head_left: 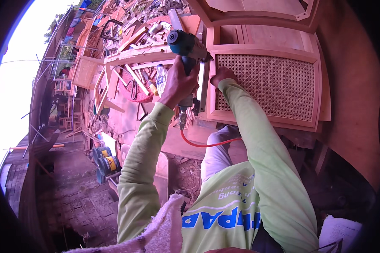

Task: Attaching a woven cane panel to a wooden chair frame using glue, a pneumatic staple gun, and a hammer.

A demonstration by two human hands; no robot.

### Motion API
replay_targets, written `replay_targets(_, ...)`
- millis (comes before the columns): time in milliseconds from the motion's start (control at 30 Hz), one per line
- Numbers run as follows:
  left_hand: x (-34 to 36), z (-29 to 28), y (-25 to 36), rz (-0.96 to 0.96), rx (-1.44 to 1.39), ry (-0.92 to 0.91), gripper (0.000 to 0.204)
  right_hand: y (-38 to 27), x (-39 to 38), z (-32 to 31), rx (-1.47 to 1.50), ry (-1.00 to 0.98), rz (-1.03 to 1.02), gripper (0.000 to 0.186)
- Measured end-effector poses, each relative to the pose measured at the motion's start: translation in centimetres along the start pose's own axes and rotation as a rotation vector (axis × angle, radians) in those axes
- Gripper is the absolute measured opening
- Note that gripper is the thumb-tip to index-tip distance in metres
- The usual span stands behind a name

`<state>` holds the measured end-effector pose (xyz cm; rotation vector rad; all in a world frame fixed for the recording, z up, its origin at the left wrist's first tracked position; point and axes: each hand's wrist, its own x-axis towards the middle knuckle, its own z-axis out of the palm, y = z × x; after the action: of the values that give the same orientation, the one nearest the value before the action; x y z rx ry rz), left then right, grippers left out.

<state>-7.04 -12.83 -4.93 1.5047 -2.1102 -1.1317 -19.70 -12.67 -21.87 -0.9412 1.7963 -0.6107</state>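
Observation:
In my left hand [179,84] is a teal and grey pneumatic nail gun [194,47], its handle gripped by my fingers. The gun's nose points right and meets the left side of a wooden frame near its upper left corner. A red air hose [198,145] runs from a metal fitting under the handle toward my right arm. Woven cane webbing [268,84] fills the pale wooden frame [261,119]. Over the frame's left rail my right hand [223,76] is curled closed, its knuckles beside the cane; some fingertips are hidden.
Another wooden frame piece [257,17] stands beyond the cane panel. Offcuts, a yellow-handled tool [153,88] and scissors-like handles [134,89] litter the bench to the left. Dark tins [108,163] stand lower left. Wooden chair parts [86,71] are piled farther off.

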Motion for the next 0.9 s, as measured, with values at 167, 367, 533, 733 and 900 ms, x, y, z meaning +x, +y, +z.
replay_targets(167, 0.4, 0.3, -0.2, 0.041, 0.049, -0.002, 0.035, 0.0, -0.3, -0.1, -0.001, -0.004, -0.012, 0.032)
replay_targets(367, 1.1, 0.8, 0.8, 0.014, 0.15, 0.022, 0.038, 0.9, 1.4, 1.1, -0.048, 0.058, -0.061, 0.03)
replay_targets(533, 1.4, 1.0, 1.4, -0.043, 0.154, -0.001, 0.039, 1.0, 2.1, 1.8, -0.036, 0.092, -0.036, 0.031)
replay_targets(733, 1.4, 1.2, 2.0, -0.08, 0.17, -0.01, 0.039, 0.4, 1.0, 1.1, -0.104, 0.068, -0.019, 0.035)
replay_targets(900, 1.3, 1.6, 2.4, -0.064, 0.165, -0.002, 0.039, 0.3, 0.8, 1.3, -0.084, 0.106, -0.008, 0.035)
